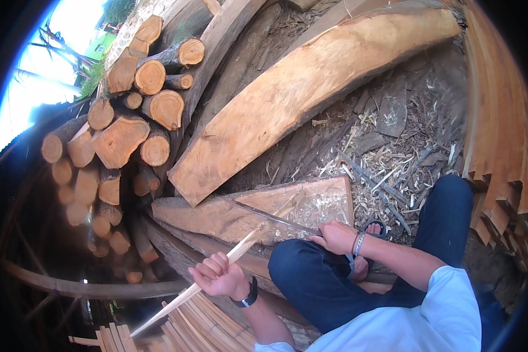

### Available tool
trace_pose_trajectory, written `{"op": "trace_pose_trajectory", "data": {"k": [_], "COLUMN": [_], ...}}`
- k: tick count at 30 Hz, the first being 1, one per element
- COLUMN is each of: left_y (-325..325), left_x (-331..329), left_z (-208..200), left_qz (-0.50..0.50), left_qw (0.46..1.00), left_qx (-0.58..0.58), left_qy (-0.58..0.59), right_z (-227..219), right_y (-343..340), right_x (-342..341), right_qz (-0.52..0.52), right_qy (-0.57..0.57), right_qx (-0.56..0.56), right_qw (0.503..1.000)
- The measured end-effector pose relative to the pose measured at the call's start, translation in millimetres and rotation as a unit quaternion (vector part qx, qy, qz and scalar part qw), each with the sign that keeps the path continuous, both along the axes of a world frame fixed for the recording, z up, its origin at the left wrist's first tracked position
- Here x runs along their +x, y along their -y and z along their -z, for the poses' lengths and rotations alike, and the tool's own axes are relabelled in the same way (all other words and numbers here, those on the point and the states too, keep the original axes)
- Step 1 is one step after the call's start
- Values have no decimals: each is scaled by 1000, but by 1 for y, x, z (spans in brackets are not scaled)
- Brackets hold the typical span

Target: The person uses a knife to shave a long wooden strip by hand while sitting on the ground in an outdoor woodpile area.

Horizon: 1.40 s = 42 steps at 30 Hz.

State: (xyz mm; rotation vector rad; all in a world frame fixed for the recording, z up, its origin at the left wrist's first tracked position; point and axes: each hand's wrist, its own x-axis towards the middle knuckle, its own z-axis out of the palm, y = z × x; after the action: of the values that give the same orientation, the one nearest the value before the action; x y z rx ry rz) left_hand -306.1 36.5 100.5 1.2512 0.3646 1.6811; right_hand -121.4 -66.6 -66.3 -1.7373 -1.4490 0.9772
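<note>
Pale, pointed wooden stick (pixel 240 251), its upper end over a flat light-brown wooden slab (pixel 325 200), is gripped in the left hand (pixel 220 276), while from afar I see the right hand (pixel 337 238) closed on a long dark metal blade (pixel 278 219).

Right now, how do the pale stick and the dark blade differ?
Colour: the pale stick is light wood; the dark blade is much darker.
Pose: in this view the stick slants up to the right, the blade up to the left.
Hold: the stick is in the left grip, the blade in the right grip.
Shared: both are long and narrow.
</note>
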Motion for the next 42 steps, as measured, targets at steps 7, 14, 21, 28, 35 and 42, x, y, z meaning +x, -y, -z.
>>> {"op": "trace_pose_trajectory", "data": {"k": [7,14,21,28,35,42], "left_y": [-9,-17,-12,-12,-11,-11], "left_x": [5,11,8,1,1,-4], "left_z": [15,11,17,19,16,22], "left_qz": [-8,14,29,35,19,46], "left_qw": [1000,1000,999,999,1000,999], "left_qx": [13,8,14,22,7,20], "left_qy": [5,-4,-4,-14,-15,-11], "right_z": [-15,-13,-3,-2,3,-11], "right_y": [7,2,0,5,-1,0], "right_x": [-1,0,-4,-1,-9,-10], "right_qz": [-30,-13,0,-13,-11,-29], "right_qy": [0,6,6,-5,-6,11], "right_qx": [23,-1,1,-5,-10,5], "right_qw": [999,1000,1000,1000,1000,1000]}}
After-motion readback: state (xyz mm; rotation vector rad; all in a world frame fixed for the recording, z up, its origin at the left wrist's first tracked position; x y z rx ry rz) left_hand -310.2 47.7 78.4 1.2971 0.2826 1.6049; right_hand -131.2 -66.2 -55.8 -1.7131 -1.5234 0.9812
